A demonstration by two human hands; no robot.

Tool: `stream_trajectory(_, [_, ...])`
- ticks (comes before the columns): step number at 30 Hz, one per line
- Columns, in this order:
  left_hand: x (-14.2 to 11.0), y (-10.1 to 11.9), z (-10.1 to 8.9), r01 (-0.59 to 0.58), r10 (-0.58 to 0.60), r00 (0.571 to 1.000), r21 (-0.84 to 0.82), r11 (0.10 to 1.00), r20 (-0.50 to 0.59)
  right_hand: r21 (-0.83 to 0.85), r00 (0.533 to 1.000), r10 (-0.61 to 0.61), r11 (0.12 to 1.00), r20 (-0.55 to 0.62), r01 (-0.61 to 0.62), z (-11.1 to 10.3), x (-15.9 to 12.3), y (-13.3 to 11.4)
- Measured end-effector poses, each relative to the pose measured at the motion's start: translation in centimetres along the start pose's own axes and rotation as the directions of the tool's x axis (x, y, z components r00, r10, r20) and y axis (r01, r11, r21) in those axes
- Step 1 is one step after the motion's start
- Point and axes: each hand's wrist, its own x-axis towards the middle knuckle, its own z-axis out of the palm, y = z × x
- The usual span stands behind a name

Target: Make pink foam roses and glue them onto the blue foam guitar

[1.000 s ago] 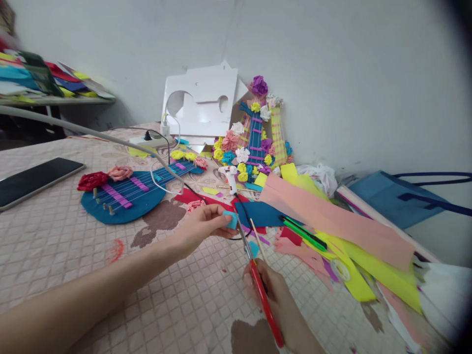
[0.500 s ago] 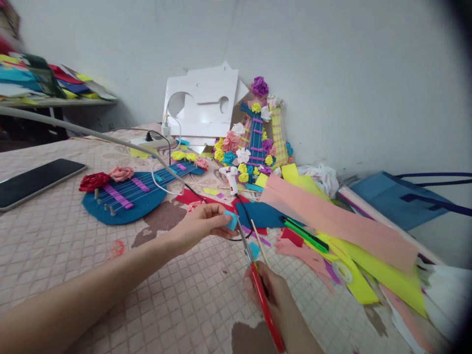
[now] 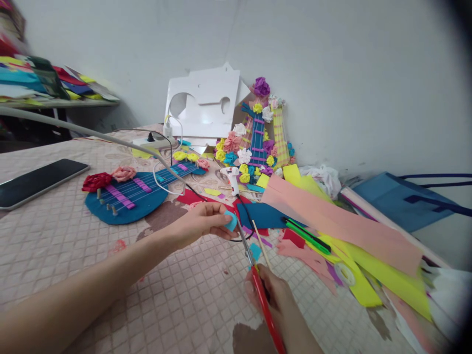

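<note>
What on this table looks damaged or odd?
The tablecloth looks worn: ragged brown patches interrupt its grid, one near the right hand. A reddish mark also shows in front of the blue guitar.

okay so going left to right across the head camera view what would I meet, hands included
Black phone, blue guitar-shaped craft, left hand holding a light blue piece, right hand holding red-handled scissors, green cutter, white ring, blue item with dark straps.
</note>
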Motion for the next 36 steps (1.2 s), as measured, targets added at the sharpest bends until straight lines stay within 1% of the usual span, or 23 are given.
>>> stream_trajectory(4, [0.0,0.1,0.0,0.013,-0.013,1.000,0.019,1.000,0.006,0.055,0.997,0.003,0.998,0.080,-0.007,-0.3,-0.1,-0.2])
stream_trajectory(8, [-0.1,0.2,0.1,0.027,-0.027,1.000,0.024,0.999,0.002,0.135,0.988,0.029,0.990,0.154,-0.050,-0.5,-0.2,-0.7])
stream_trajectory(12, [-0.2,0.2,0.2,0.032,-0.033,0.999,0.019,0.999,0.003,0.140,0.988,0.032,0.989,0.153,-0.053,-0.7,0.0,-0.6])
stream_trajectory(16, [-0.2,0.3,0.2,0.050,-0.050,0.999,0.001,0.999,-0.005,0.108,0.987,0.019,0.993,0.161,-0.036,-0.7,0.3,0.1])
stream_trajectory(21, [-0.1,0.3,0.3,0.050,-0.050,0.999,0.002,0.999,-0.014,0.118,0.989,0.028,0.992,0.145,-0.046,-0.4,0.4,1.0])
stream_trajectory(26, [-0.2,0.3,0.3,0.048,-0.048,0.999,0.006,0.999,0.003,0.109,0.986,0.002,0.994,0.165,-0.021,-0.8,0.1,0.7])
stream_trajectory(31, [-0.1,0.2,0.0,0.044,-0.044,0.999,-0.002,0.999,0.020,0.125,0.984,0.003,0.992,0.178,-0.026,-1.0,0.0,0.4])
stream_trajectory(36, [-0.1,0.3,-0.1,0.044,-0.044,0.998,0.008,0.999,0.039,0.101,0.986,0.009,0.995,0.168,-0.026,-1.1,-0.1,0.2])
